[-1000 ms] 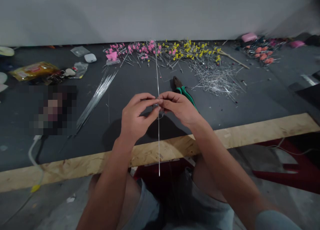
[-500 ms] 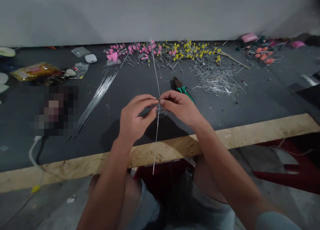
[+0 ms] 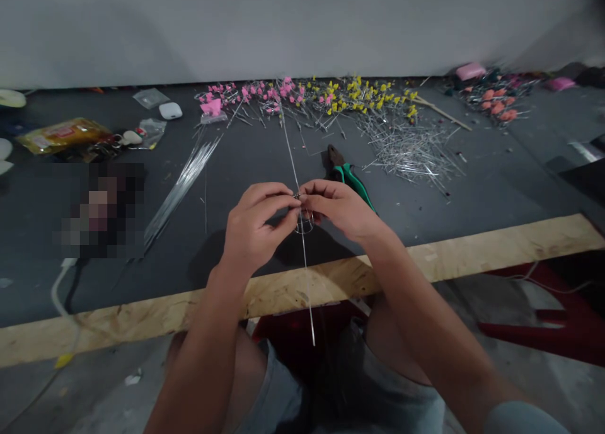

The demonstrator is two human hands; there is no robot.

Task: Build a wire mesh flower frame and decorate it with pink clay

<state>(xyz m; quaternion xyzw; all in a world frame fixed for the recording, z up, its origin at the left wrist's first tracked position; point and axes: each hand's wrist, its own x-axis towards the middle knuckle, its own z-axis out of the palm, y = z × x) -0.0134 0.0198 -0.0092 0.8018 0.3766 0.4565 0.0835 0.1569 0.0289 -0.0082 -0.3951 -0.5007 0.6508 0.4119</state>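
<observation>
My left hand (image 3: 258, 223) and my right hand (image 3: 338, 208) meet above the dark table, fingertips almost touching. Both pinch a small wire piece (image 3: 304, 225) that curves into a ring or cage shape below the fingers. A long thin straight wire (image 3: 308, 283) passes through the spot where they pinch, one end pointing to the back of the table and the other hanging past its front edge. My fingertips hide the joint itself. Just beyond my right hand lie pliers (image 3: 348, 174) with green handles and dark jaws.
A bundle of straight wires (image 3: 182, 185) lies left. Wire stems with pink tips (image 3: 269, 95) and yellow tips (image 3: 362, 94) line the back, near a heap of bare wires (image 3: 411, 147). Coral-tipped pieces (image 3: 498, 105) are at right. A wooden strip (image 3: 454, 248) edges the table.
The long wire has swung, its near end moving right and lower and its far end tipping down. Both hands have come slightly nearer to me, still pinching.
</observation>
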